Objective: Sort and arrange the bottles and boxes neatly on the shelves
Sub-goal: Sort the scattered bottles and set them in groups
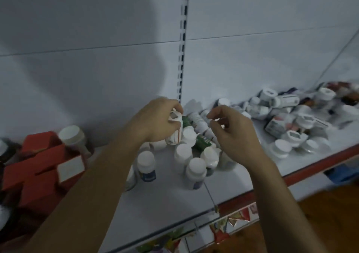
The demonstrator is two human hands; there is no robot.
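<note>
My left hand [157, 120] grips a white bottle [174, 134], apparently for standing among the upright bottles [195, 168]; right hand [235, 134] hovers loosely curled, empty.

The white sheet-metal shelf [165, 204] looks smooth and matt, with a red painted strip [314, 166] along its front edge. Small white plastic bottles [195, 168] have smooth, faintly shiny caps. The white plastic bottle with a red-striped label [174, 136] wears glossy paper. Red cardboard boxes [29, 175] at the left edge are matt. Crinkled foil packets [235, 220] below glint.
</note>
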